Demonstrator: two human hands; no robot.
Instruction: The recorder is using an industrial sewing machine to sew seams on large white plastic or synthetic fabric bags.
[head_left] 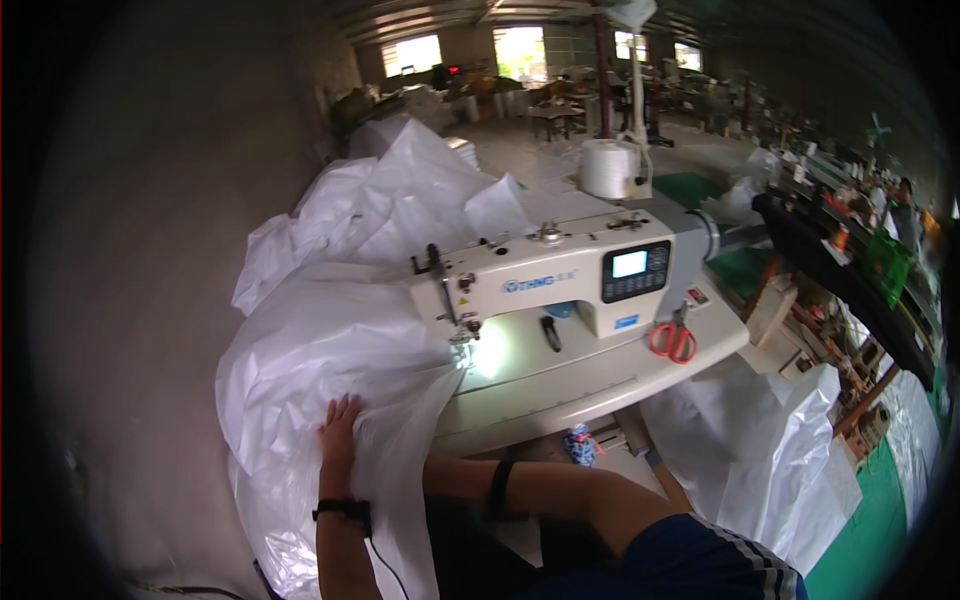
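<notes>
Spreading beneath the left hand (338, 435), one white sheet (300, 340) billows beyond and beside the fingers (343, 407), which lie extended, slightly apart, flat on it. The right hand is hidden behind the sheet, so I cannot tell how its fingers stand.

Well right of the left fingers, one white heap (745, 440) hangs low. One table (600, 370), nearer on the same side, bears one machine (545, 280); the sheet's edge reaches its lit needle area, beyond and right of the fingers. Whether it lies under the foot is too small to tell.

Farthest right is one green bag (888, 265), contents unclear. One white spool (608, 168) stands behind the machine, far beyond the fingers. Right of them are one pair of red scissors (673, 342) and, lower, one blue pouch (578, 447), contents hidden. Two black bands (342, 510) circle the arms, one each. One black snips (551, 333) lies between fingers and scissors.
</notes>
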